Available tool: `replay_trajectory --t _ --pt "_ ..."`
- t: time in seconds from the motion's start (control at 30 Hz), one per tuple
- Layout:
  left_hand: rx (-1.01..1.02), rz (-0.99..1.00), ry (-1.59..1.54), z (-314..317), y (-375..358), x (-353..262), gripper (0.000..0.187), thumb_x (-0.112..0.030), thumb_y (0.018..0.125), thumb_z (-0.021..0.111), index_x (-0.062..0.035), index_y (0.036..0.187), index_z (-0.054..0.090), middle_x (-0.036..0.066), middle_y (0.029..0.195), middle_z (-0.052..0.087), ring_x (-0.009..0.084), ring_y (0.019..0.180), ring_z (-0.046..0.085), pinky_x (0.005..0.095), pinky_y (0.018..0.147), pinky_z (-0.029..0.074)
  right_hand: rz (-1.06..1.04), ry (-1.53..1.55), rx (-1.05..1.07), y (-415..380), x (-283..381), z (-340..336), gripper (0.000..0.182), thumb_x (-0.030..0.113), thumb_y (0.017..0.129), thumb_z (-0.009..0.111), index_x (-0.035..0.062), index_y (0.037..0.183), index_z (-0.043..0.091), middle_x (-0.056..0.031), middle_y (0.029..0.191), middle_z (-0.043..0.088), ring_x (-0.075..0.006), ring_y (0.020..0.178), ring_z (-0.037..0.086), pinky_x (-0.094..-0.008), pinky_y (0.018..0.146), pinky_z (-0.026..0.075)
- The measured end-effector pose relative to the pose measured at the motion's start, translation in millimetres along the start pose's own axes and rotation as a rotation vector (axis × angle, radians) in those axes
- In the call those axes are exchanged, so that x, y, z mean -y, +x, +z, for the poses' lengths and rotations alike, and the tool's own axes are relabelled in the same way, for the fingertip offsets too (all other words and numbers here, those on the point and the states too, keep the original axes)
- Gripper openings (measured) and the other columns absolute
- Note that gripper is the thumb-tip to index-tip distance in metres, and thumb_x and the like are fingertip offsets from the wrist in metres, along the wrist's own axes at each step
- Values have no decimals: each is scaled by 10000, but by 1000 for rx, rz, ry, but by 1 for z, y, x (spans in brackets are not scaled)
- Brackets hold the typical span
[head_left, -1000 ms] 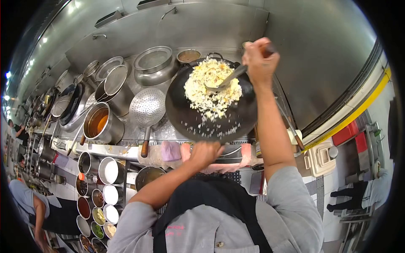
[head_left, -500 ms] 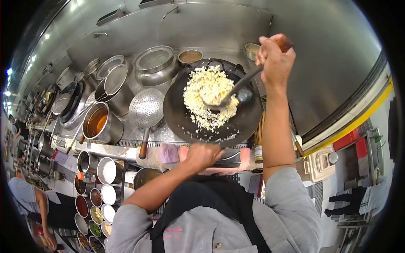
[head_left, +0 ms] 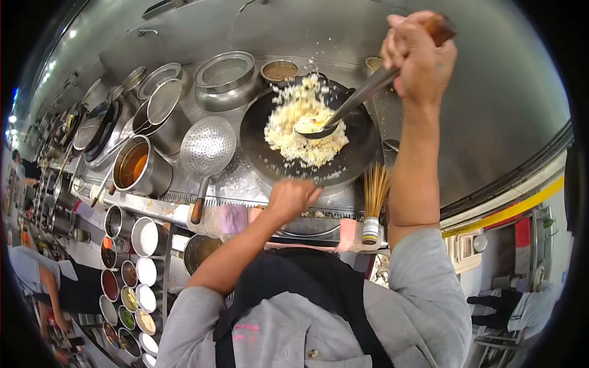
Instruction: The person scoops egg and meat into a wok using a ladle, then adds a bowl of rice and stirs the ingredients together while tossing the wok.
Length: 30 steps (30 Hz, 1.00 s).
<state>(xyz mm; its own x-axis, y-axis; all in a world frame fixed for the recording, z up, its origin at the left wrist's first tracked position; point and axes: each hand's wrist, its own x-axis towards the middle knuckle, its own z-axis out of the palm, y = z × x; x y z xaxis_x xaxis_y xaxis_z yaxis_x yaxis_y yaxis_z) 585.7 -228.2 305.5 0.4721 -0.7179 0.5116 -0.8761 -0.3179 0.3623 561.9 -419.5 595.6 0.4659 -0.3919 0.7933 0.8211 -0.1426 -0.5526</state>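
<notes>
A dark wok [head_left: 257, 157] holds a heap of white and yellow fried rice [head_left: 288, 126], with some grains in the air above its far rim. My right hand [head_left: 420, 58] is wrapped round the wooden-ended handle of a ladle [head_left: 365, 92], raised at the upper right. The ladle's bowl, with rice and egg in it, is over the middle of the wok. At the near rim of the wok, my left hand [head_left: 293, 197] is closed in a grip; what it grips there is hidden beneath the fingers.
A perforated strainer [head_left: 208, 146] and a pot of reddish-brown liquid [head_left: 158, 175] stand left of the wok. A bundle of thin sticks [head_left: 377, 190] is at the right. Ingredient bowls [head_left: 110, 285] fill the lower left. Other people [head_left: 52, 273] stand at both sides.
My right hand has gone up and to the right with the ladle. The wok's near rim and my left hand have risen in view, and rice has flown up at the far side.
</notes>
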Motion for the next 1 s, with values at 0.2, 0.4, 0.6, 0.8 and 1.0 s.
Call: replay_trajectory --t 0.2,0.4,0.6,0.8,1.0 --pt "-21 -26 -28 52 23 41 313 -299 883 702 -55 708 617 145 695 652 364 672 640 471 649 497 -66 -43 -62 -3 -42 -15 202 -11 867 640 66 755 491 0 577 448 -90 436 420 -294 403 382" --pt "2 -15 -14 62 26 54 302 -294 892 699 -60 719 621 132 704 659 343 689 641 447 683 472 128 -116 -92 -38 -154 -56 227 21 868 661 69 724 492 19 580 511 -72 456 488 -257 426 392" --pt "16 -24 13 70 28 58 307 -297 893 699 -68 707 617 126 702 662 332 683 644 449 680 469 120 -199 -164 -24 -130 -79 240 18 875 671 78 739 483 22 588 485 -65 443 451 -261 421 393" --pt "-27 -8 28 72 28 60 307 -294 893 697 -72 698 613 117 681 656 324 667 642 439 675 466 132 -111 -53 -38 -101 -59 220 18 886 677 76 772 498 28 590 484 -57 458 458 -244 425 373" --pt "34 -31 31 72 30 59 306 -294 894 693 -75 699 609 105 679 651 308 671 643 425 683 465 146 24 -141 -15 -153 -57 196 27 872 688 61 797 510 19 583 503 -78 446 487 -250 410 390"
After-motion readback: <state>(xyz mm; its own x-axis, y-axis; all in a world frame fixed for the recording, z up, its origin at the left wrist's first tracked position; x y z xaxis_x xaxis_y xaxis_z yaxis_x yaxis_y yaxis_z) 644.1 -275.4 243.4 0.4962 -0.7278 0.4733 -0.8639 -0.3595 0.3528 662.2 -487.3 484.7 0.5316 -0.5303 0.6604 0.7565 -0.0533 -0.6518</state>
